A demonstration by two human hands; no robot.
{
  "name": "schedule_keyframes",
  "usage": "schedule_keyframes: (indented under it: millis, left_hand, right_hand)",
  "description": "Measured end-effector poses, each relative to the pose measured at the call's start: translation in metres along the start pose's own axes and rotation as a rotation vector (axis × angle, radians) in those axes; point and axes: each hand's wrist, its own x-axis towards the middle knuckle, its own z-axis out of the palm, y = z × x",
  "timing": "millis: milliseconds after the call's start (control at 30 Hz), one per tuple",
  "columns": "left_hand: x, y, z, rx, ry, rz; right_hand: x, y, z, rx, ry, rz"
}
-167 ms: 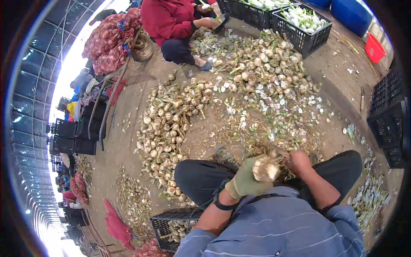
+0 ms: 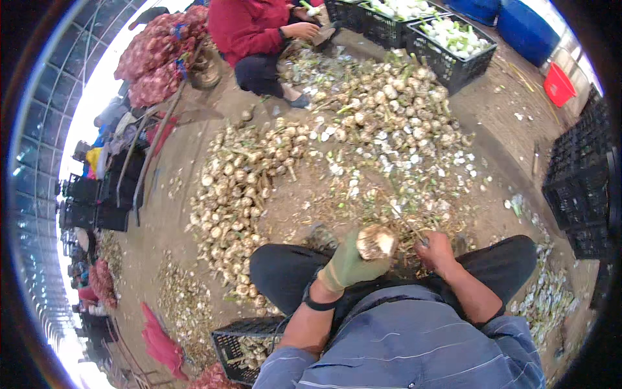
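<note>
My left hand [image 2: 346,267], in a green glove, is closed around a garlic bulb [image 2: 376,242] with a pale, whitish face and brown roots or skin. The bulb is held above my lap, between my bent knees. To its right, my bare right hand [image 2: 435,251] is wrapped round the handle of a small knife [image 2: 411,225], whose thin blade points up and left. Blade and bulb are apart. Beyond my left knee lies a long heap of untrimmed garlic [image 2: 227,194]. Scraps of peel and stalk [image 2: 389,194] cover the ground in front of me.
A co-worker in a red top [image 2: 249,29] sits ahead beside another garlic pile [image 2: 395,97]. Black crates of trimmed garlic [image 2: 447,61] stand behind it. Stacked black crates [image 2: 580,175] are on the right; a black crate [image 2: 227,353] stands by my left elbow. A red bucket [image 2: 558,84] sits far right.
My hands have drawn apart: the left one with the garlic bulb has shifted left, and the bulb has turned. The knife blade now shows more plainly. The whole view has swung slightly.
</note>
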Motion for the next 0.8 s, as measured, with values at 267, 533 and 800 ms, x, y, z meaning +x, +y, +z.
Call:
schedule_keyframes:
  millis: [267,533,800]
  left_hand:
    - [0.004,-0.015,0.006,0.03,-0.024,-0.09]
    - [-0.005,-0.063,0.01,0.443,-0.206,0.162]
    - [-0.01,-0.058,0.016,-0.449,-0.176,-0.241]
  right_hand:
    - [-0.028,-0.037,-0.028,-0.038,0.119,-0.416]
    - [-0.05,-0.052,-0.035,-0.098,0.058,-0.636]
    - [-0.05,-0.043,-0.029,-0.069,0.062,-0.601]
